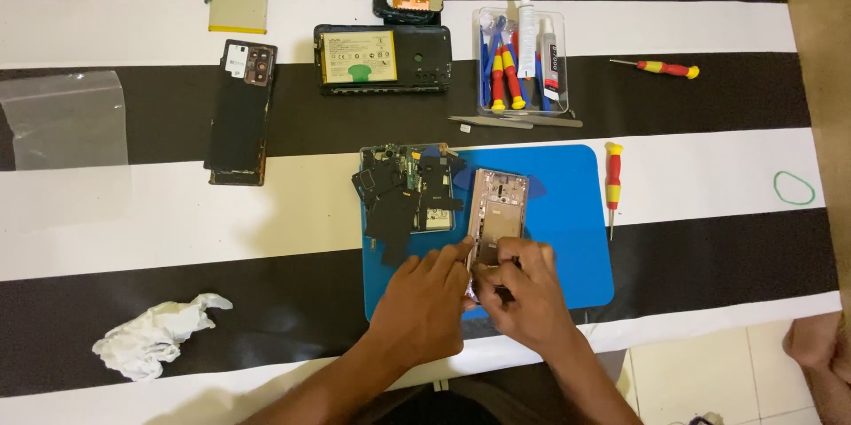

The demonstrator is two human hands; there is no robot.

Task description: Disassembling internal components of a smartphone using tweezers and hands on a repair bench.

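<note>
Both hands meet at the near end of one pink phone frame lying on the blue mat. The left hand presses fingertips against its edge; the right hand has fingers pinched on its lower end. Beside it sits one stack of black parts. Two loose screwdrivers lie right, two batteries above, one tissue left.

1. The work surface is covered by a black-and-white striped cloth.
2. Pale floor tiles are seen at near right.
3. Even lighting is cast throughout.
</note>
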